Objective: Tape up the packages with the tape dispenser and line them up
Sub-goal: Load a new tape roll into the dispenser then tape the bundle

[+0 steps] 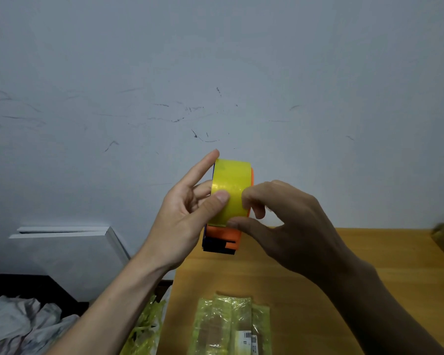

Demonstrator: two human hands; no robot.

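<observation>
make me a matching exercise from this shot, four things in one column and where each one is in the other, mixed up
Things:
1. tape dispenser
2. wrapped package
3. left hand
4. right hand

Places or states:
A. lying flat on the wooden table, near the bottom edge of the view
B. thumb pressed on the yellow tape roll, index finger straight
C. held up in the air between both hands
D. fingertips pinching at the roll's right lower edge

Pairs: 1-C, 2-A, 3-B, 4-D
</observation>
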